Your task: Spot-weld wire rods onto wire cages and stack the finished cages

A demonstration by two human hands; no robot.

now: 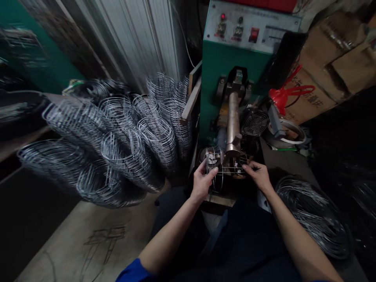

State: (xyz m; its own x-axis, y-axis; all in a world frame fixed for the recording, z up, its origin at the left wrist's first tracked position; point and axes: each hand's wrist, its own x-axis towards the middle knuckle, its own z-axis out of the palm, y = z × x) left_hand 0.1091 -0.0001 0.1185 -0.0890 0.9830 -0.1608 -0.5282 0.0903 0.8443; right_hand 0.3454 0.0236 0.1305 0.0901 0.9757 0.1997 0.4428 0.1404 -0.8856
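Both hands (pixel 202 185) grip a wire frame (pixel 222 171) (grey floor (pixel 66 246) leftward) before a green machine (pixel 232 56)

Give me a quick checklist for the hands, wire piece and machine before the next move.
1. Left hand on the wire frame: ok, thumb and fingers grip its left part.
2. Right hand on the frame: ok, fingers at its right end.
3. Red lamp on the machine: ok, lit.
4. Frame touching the metal cylinder's end: cannot tell.
5. Stacked wire pieces away from both hands: ok, off to the left.
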